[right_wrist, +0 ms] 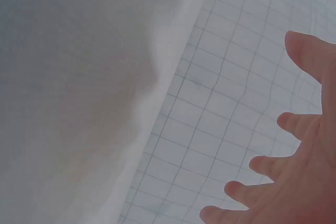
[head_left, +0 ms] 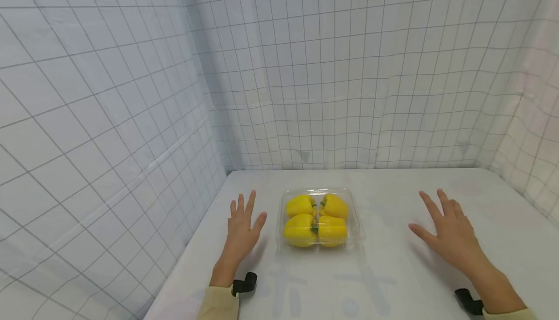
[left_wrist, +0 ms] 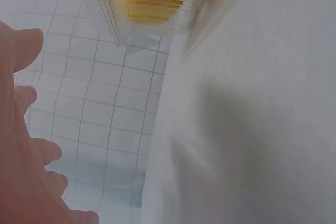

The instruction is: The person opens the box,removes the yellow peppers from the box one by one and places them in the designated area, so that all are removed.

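Note:
A clear plastic clamshell box (head_left: 355, 223) stands on the white table, with several yellow bell peppers (head_left: 301, 230) inside, set in two rows. To its left my left hand (head_left: 241, 232) hovers over the table, fingers spread and holding nothing. The left wrist view catches a ridged side of the box (left_wrist: 152, 3) at the top, above the left hand (left_wrist: 26, 145). My right hand (head_left: 454, 235) is farther off on the other side, fingers apart, nothing in it. In the right wrist view the right hand (right_wrist: 294, 161) shows its fingers stretched out.
The white table (head_left: 323, 286) reaches back to a grid-patterned curtain (head_left: 327, 92). Another stretch of gridded curtain (head_left: 87, 140) runs close along the left side of the table. Black wrist straps (head_left: 245, 284) sit at both cuffs.

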Available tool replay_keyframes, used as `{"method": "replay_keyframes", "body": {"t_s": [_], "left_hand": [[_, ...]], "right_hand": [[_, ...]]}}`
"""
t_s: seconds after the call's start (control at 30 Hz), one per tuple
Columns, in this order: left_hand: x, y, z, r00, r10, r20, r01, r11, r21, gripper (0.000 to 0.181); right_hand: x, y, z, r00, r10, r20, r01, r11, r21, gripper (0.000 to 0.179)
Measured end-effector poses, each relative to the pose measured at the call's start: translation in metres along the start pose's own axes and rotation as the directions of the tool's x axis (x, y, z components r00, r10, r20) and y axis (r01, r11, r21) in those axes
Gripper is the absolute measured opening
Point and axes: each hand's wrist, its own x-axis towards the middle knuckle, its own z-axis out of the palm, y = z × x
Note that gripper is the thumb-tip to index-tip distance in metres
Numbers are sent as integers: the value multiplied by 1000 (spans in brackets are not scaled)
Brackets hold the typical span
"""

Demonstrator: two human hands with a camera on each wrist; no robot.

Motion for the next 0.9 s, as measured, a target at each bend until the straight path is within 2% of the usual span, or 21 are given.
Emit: {"method": "replay_keyframes", "body": {"t_s": [0.1,0.23,0.53,0.67,0.9], "left_hand": [[0,4,1,1000,12,15,-11,997,-82,71],[-2,13,3,998,33,50,-22,980,-195,68],[0,23,14,989,108,105,-68,941,-333,64],[1,27,18,980,132,150,-70,930,-361,64],[-5,30,24,962,133,240,-44,938,-343,71]], "right_hand": [[2,-8,0,1000,-7,14,7,999,43,93],[1,-21,1,999,-6,47,1,994,110,92],[1,-39,8,994,-47,103,22,974,227,87],[3,-47,15,989,-84,119,52,968,245,85],[5,-64,25,974,-135,181,89,966,242,83]]}}
